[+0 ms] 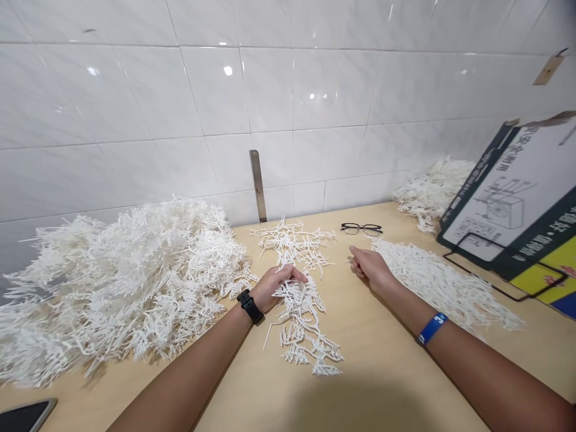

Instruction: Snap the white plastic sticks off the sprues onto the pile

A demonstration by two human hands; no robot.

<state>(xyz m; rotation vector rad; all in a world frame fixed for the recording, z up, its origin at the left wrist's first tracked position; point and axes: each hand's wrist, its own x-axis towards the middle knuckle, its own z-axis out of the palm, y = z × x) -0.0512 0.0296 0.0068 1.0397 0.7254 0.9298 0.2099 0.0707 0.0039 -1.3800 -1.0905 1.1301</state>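
White branching strands (pixel 302 303) lie in a loose strip down the middle of the wooden table (pixel 360 372). My left hand (pixel 279 285), with a black watch on its wrist, is closed round part of these strands. To the right, my right hand (pixel 369 267) is curled with its fingers together, beside the left end of a flat pile of thin white pieces (pixel 436 285); what its fingers hold, if anything, is too small to tell. A large heap of white strands (pixel 148 270) fills the left side of the table.
Black-framed glasses (pixel 361 228) lie near the wall. At the right, a printed box (pixel 508 204) stands tilted, with a black wire frame (pixel 508 295) before it. Another white pile (pixel 434 189) sits behind. A phone (pixel 27 417) rests at the lower left corner.
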